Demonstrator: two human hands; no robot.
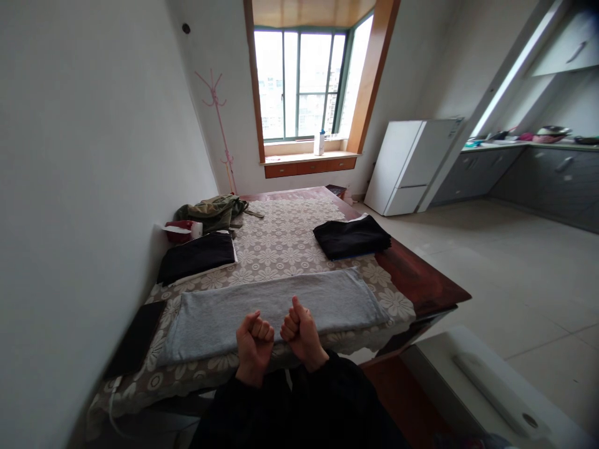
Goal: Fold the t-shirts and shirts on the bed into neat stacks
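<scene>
Both hands are curled into fists, the left hand (pixel 254 340) and right hand (pixel 302 333) side by side, holding nothing, just above the near edge of the grey towel (pixel 276 308). The towel lies flat across the bed (pixel 421 280), close to the edge, so a careless tug could slide it off. Two black folded cloths (pixel 350 237) and a green bag (pixel 213 212) lie farther back, out of the way.
</scene>
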